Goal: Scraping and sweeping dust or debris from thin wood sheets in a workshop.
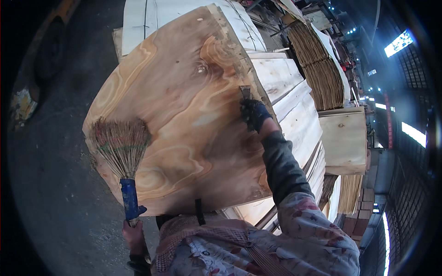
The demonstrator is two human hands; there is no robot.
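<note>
A large plywood sheet [184, 124] with swirling brown grain lies in front of me. My left hand [133, 237] is wrapped round the lower end of a straw broom [122, 147], just below its blue-wrapped part. The bristles spread over the left edge of the sheet. In a dark glove, my right hand [253, 115] grips a scraper [245, 92]; its handle is mostly hidden in the fingers. The flat metal blade points away from me, at the sheet's right side, beside a rough, pale strip [237, 50] along that edge.
Pale veneer sheets [294, 106] are piled right of the plywood, with a tall stack of brown-edged sheets [317, 69] farther back. Another pale stack [343, 140] stands at the right. White sheets [170, 18] lie beyond the far edge. Grey floor [60, 161] stretches along the left.
</note>
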